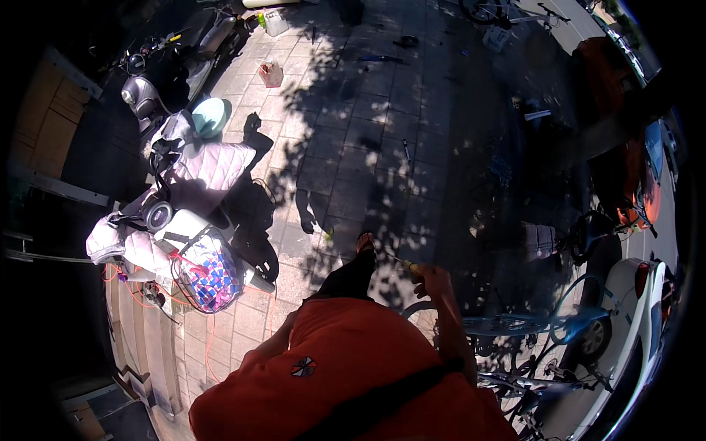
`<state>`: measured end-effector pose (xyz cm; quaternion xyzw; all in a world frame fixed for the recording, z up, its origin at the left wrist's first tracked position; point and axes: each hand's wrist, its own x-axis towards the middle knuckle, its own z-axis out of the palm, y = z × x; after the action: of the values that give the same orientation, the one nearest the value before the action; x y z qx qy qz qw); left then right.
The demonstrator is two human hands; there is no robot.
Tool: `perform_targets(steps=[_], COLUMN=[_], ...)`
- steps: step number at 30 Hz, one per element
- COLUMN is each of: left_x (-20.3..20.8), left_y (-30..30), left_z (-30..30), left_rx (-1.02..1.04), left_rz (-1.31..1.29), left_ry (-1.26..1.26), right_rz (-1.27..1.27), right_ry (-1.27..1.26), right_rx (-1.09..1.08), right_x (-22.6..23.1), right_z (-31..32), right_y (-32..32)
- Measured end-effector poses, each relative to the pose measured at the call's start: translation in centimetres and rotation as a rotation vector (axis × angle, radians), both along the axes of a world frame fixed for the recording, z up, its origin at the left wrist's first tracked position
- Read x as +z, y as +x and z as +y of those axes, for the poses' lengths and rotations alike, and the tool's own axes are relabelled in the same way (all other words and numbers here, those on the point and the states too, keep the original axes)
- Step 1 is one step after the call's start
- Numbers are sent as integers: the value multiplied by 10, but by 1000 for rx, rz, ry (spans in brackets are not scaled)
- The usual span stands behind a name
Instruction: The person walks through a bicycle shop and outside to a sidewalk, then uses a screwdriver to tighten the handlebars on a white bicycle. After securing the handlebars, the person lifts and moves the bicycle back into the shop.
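My right hand (434,281) is closed around a slim tool that looks like a screwdriver (414,270). Its yellowish handle shows at my fingers, and a thin shaft points forward and left, above the paving by my foot (365,241). Of my left arm (271,350) only a part shows beside my orange shirt (346,353); the left hand is hidden behind my body.
On the left, a parked scooter (193,253) carries a pink quilted cover (220,163) and a patterned bag in its basket (209,283). Bicycles (515,323) and a white car (625,316) stand at right. Ahead on the paving lie a blue tool (382,58) and a clear container (271,73).
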<state>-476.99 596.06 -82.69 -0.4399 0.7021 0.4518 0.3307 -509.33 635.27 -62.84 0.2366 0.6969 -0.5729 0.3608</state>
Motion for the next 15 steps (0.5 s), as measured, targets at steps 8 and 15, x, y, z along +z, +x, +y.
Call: perform_targets(steps=[8, 15], left_x=[-35, 79], left_y=[-416, -763], left_z=[-65, -42], left_rx=[-334, -75], left_rz=[237, 700], left_ry=[-136, -46], right_rz=[-31, -115], right_ry=[-54, -138], right_rx=[-263, -446], right_x=[4, -49], right_z=[27, 47], right_y=[-166, -319])
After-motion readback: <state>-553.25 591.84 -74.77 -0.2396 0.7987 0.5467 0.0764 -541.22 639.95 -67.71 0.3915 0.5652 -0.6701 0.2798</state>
